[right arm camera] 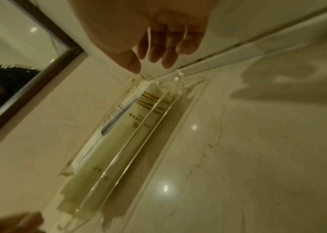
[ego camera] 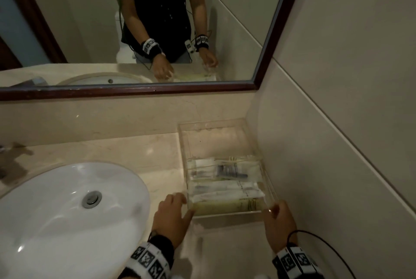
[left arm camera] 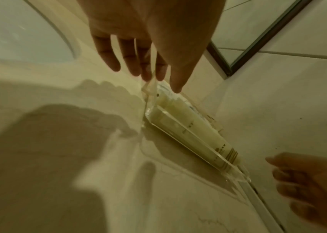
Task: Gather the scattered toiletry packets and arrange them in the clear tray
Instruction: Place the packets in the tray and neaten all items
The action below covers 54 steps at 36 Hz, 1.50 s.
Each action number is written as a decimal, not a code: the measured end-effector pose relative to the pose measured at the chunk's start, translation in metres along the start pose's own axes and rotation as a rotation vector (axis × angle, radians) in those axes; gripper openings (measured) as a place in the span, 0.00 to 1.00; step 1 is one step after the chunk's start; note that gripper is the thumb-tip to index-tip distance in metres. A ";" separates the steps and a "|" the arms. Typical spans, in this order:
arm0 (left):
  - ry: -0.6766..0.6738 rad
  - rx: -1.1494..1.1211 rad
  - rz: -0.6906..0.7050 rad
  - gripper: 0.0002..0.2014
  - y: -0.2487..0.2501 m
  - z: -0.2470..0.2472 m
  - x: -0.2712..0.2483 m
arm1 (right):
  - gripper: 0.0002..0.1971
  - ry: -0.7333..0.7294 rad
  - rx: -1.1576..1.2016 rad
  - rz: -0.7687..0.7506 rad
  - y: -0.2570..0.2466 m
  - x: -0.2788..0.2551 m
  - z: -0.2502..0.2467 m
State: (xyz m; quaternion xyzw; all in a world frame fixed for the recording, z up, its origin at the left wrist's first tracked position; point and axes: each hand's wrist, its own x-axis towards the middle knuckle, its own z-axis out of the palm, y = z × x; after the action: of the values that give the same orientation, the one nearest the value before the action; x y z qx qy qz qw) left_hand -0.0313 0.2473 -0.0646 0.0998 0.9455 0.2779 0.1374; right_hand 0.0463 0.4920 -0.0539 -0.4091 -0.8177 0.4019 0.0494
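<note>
The clear tray (ego camera: 183, 143) stands on the marble counter in the right corner, against the wall. Several toiletry packets (ego camera: 225, 186) lie side by side in its near half, a pale yellow packet (ego camera: 225, 206) nearest me. My left hand (ego camera: 185, 203) pinches the tray's near left corner, thumb on the front wall. My right hand (ego camera: 273, 210) grips the near right corner. In the left wrist view my left hand (left arm camera: 161, 82) straddles the tray (left arm camera: 198, 141) wall. In the right wrist view my right hand (right arm camera: 148, 66) pinches the tray (right arm camera: 134, 149) end above the yellow packet (right arm camera: 118, 141).
A white sink basin (ego camera: 67, 211) fills the counter's left side, with a tap (ego camera: 4, 166) at the far left edge. A framed mirror (ego camera: 135, 31) hangs behind. The tiled wall (ego camera: 337, 121) runs close along the tray's right side. Bare counter (ego camera: 146, 150) lies between sink and tray.
</note>
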 end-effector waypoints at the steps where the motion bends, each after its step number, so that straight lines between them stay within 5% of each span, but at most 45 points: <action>1: -0.025 -0.023 -0.034 0.10 -0.005 0.001 -0.002 | 0.08 -0.003 0.042 0.088 0.007 -0.003 0.002; 6: -0.225 -0.157 -0.204 0.15 -0.016 0.008 -0.008 | 0.15 -0.212 0.376 0.497 0.024 -0.010 0.016; 11: -0.278 -0.201 -0.191 0.12 -0.012 0.022 -0.007 | 0.22 -0.353 0.637 0.620 0.025 -0.015 0.029; 19: -0.249 -0.579 -0.379 0.17 -0.005 0.037 0.003 | 0.26 -0.362 0.789 0.637 0.009 -0.012 0.034; 33: -0.271 -0.458 -0.479 0.26 0.000 0.038 0.034 | 0.13 -0.252 0.709 0.558 -0.005 0.013 0.053; 39: -0.261 -0.444 -0.478 0.31 -0.001 0.037 0.040 | 0.24 -0.236 0.708 0.564 -0.007 0.019 0.063; 47: -0.271 -0.382 -0.480 0.27 0.000 0.040 0.047 | 0.18 -0.215 0.596 0.597 -0.011 0.030 0.062; 54: -0.244 -0.416 -0.512 0.28 0.003 0.045 0.054 | 0.30 -0.241 0.547 0.614 -0.013 0.048 0.063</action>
State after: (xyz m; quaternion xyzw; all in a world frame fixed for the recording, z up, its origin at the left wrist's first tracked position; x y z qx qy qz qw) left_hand -0.0671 0.2865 -0.1107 -0.1381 0.8396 0.4071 0.3321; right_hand -0.0191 0.4831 -0.0993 -0.5554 -0.5212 0.6451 -0.0615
